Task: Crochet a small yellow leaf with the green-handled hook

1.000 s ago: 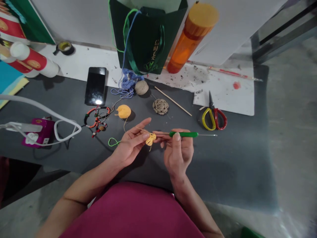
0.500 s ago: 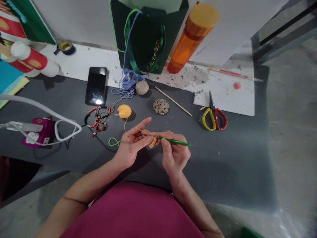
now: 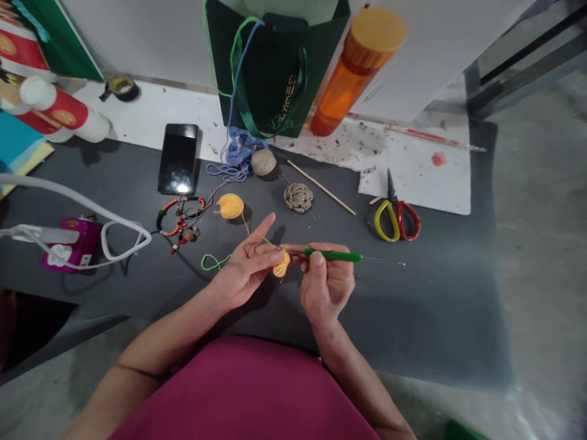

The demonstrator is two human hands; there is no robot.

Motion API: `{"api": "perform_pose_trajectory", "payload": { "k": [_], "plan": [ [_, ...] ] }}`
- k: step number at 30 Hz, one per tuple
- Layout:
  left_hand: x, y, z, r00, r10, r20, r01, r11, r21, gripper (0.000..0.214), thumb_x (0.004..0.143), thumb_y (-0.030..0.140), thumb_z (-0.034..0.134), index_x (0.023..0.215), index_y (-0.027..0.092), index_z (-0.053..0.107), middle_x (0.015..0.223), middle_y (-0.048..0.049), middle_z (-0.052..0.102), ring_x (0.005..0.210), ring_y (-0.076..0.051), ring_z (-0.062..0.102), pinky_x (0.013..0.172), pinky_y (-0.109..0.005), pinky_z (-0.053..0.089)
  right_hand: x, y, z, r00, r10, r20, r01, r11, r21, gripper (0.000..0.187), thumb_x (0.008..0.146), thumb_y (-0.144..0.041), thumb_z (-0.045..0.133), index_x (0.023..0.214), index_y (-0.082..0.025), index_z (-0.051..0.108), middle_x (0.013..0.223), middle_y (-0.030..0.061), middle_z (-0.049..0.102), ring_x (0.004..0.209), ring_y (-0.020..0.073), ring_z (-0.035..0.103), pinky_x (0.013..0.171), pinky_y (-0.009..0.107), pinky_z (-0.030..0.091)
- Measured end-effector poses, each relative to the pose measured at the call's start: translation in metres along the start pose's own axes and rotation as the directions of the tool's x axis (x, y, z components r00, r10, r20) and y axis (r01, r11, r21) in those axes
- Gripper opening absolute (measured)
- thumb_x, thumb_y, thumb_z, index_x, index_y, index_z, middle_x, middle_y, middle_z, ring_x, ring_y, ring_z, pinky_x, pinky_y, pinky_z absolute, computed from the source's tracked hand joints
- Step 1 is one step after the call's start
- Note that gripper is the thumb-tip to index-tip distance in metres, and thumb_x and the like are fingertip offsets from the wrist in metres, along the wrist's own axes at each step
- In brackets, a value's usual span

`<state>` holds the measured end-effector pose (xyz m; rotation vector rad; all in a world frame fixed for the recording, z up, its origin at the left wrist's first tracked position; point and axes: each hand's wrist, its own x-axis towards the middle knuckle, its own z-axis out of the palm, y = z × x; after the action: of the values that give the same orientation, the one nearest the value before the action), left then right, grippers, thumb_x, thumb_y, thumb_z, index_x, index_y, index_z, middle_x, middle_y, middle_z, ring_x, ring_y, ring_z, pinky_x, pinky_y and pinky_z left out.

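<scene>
Between thumb and fingers, my left hand pinches a small yellow crochet piece; its index finger is stretched out with yarn running over it. That yarn leads back to a yellow ball of yarn on the dark table. My right hand grips a green-handled crochet hook like a pen. One thin metal end points right, and the other reaches the yellow piece at my left fingertips. Just beyond my hands lie a beige crocheted rosette and a beige ball of yarn.
Scissors and a thin wooden stick lie at the right. A phone, beaded bracelet and purple box with white cable are on the left. Behind stand a green paper bag and an orange bottle.
The green hook has slid and turned in my right hand, so its metal end now juts out to the right. More of the yellow piece shows at my left fingertips.
</scene>
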<state>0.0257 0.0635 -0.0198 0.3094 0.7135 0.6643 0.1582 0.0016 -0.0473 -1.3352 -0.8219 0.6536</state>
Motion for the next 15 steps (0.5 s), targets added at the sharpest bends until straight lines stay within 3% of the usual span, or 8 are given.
{"api": "perform_pose_trajectory", "payload": {
  "k": [4,11,15],
  "plan": [
    [-0.001,0.002,0.000,1.000,-0.005,-0.008,0.005,1.000,-0.001,0.104,0.069,0.017,0.093,0.160,0.023,0.043,0.070,0.0070,0.070,0.068,-0.009,0.063,0.072,-0.023,0.049,0.003,0.000,-0.003,0.999,0.039,-0.005,-0.039,0.999,0.016,0.010,0.100,-0.036,0.061,0.102,-0.027,0.061,0.085,-0.0030,0.069,0.058,0.0100,0.064,0.057,0.026,0.053],
    [0.000,0.005,-0.001,0.996,-0.064,0.062,0.065,0.998,-0.023,0.073,0.070,0.015,0.089,0.139,0.023,0.066,0.073,0.0037,0.071,0.077,-0.013,0.070,0.074,-0.024,0.051,0.014,-0.005,0.001,0.980,0.159,0.117,-0.187,0.941,0.281,0.014,0.101,-0.041,0.058,0.098,-0.027,0.061,0.068,-0.0063,0.070,0.049,0.0104,0.065,0.047,0.023,0.049],
    [0.000,0.002,0.002,0.997,-0.010,0.080,0.009,1.000,0.008,0.070,0.070,0.014,0.089,0.136,0.023,0.068,0.082,0.0012,0.077,0.078,-0.013,0.071,0.074,-0.024,0.052,0.012,-0.002,0.006,0.956,0.214,0.201,-0.273,0.900,0.339,0.016,0.098,-0.043,0.064,0.096,-0.027,0.064,0.068,-0.0062,0.071,0.057,0.0123,0.070,0.056,0.025,0.057]
  ]
}}
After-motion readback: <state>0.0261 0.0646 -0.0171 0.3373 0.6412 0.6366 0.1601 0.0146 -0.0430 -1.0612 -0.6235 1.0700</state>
